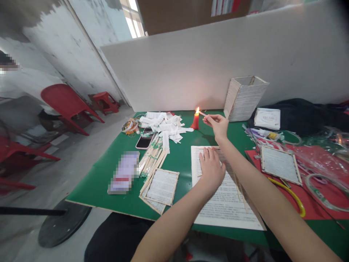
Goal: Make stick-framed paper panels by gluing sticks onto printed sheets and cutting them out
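Note:
My right hand (219, 124) pinches a thin stick (203, 114) and holds its tip at the flame of a short red candle (195, 121) that stands lit on the green table (180, 156). My left hand (210, 168) lies flat, fingers together, on a printed paper sheet (226, 196) in front of me. A thin wooden strip (237, 187) lies across the sheet near my right forearm.
Framed paper panels (161, 187) and bundled sticks (151, 154) lie left of the sheet, with a phone (144, 141) and paper scraps (166, 125) behind. A paper box (243, 97) stands at the back. Another panel (280, 164), a yellow tube (293, 196) and plastic clutter lie right. Red chairs (68, 103) stand left.

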{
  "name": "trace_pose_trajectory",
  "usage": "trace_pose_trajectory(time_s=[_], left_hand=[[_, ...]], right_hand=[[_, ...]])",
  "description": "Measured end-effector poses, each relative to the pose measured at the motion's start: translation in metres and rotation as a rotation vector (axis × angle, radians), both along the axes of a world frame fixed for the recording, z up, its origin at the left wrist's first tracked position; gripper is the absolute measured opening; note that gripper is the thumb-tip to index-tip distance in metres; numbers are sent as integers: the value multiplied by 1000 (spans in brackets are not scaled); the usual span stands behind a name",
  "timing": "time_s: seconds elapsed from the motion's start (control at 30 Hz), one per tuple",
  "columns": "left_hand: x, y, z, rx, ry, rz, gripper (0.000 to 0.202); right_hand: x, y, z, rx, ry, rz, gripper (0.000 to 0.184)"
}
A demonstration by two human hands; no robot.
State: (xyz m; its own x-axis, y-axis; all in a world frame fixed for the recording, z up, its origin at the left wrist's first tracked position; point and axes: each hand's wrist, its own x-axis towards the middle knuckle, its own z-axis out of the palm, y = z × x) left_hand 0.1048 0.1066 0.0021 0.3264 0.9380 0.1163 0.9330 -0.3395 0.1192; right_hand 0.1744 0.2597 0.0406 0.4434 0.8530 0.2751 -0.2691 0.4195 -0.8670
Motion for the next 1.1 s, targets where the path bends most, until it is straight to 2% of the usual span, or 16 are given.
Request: trace_pose_trajectory(time_s=[0.4,0.67,0.87,1.1], left_hand=[[0,0,-2,21,7,3,63],[0,-1,3,-18,12,-5,63],[0,-1,4,-10,11,0,62],[-1,-1,3,-5,11,-1,62]], right_hand=[[1,2,-1,-5,-15,-11,16],[0,2,-1,-9,-4,2,17],[-1,0,0,1,23,-3,10],[0,2,0,-16,9,-24,10]])
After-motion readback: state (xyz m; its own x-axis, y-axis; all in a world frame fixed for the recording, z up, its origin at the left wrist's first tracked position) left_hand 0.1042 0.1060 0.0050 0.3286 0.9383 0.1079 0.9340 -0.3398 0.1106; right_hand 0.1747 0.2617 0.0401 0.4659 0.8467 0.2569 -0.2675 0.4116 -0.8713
